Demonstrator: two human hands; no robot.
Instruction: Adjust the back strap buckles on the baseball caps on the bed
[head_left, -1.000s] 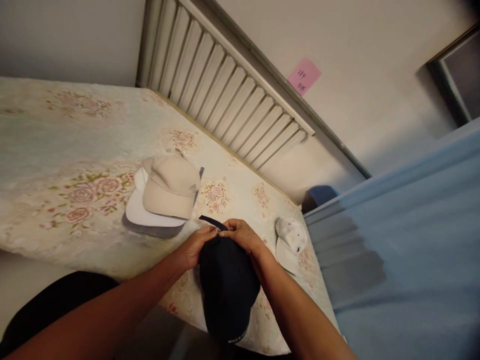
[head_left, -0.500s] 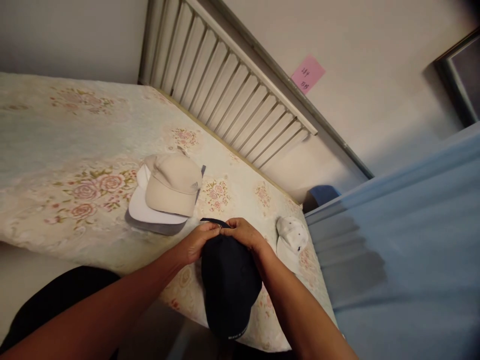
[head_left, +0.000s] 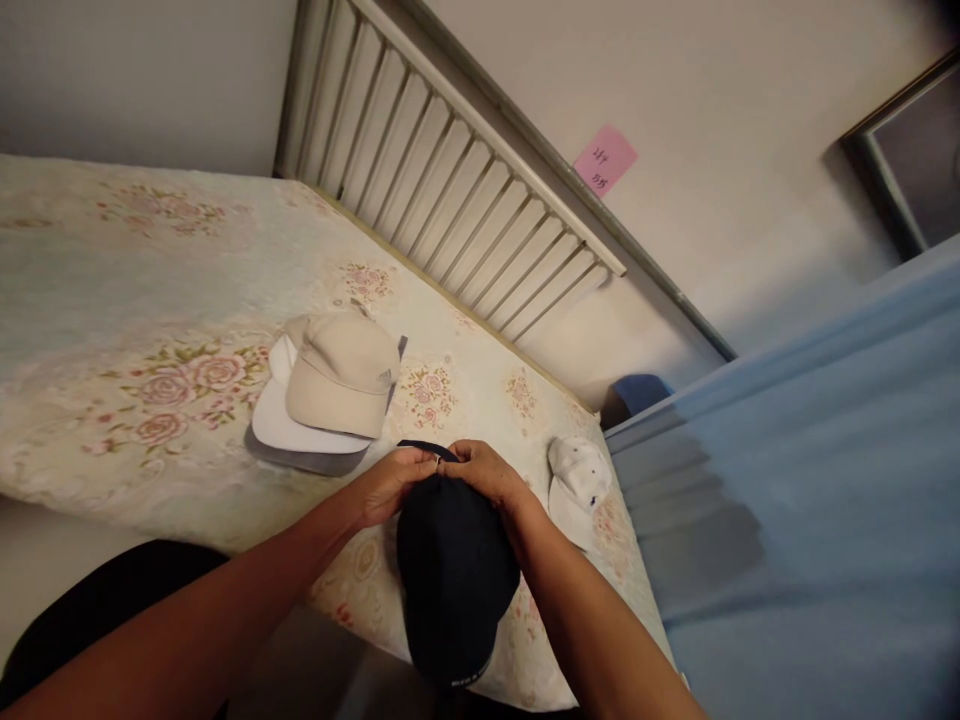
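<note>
A black baseball cap [head_left: 454, 580] hangs over the near edge of the bed, its brim end towards me and its back strap away from me. My left hand [head_left: 394, 483] is closed with thumb and fingers pinching the strap by a small metal buckle. From the other side my right hand [head_left: 484, 470] pinches the same strap, the two thumbs almost meeting. To the left, a beige cap [head_left: 341, 375] rests on top of a white cap [head_left: 289, 420], with a grey brim showing below them. Right of my hands lies another white cap [head_left: 577, 480] with a small dark logo.
A bed with a floral cover [head_left: 187, 290] spans the view. Behind it stands a white radiator [head_left: 450, 180] along the wall. Light-blue fabric [head_left: 810, 490] borders the right side, near a dark blue object [head_left: 641, 392]. A pink note [head_left: 605, 160] is stuck to the wall.
The view has shifted slightly. Both hands keep their pinch on the black cap's strap, with hardly any visible movement, and the other caps have stayed in place.
</note>
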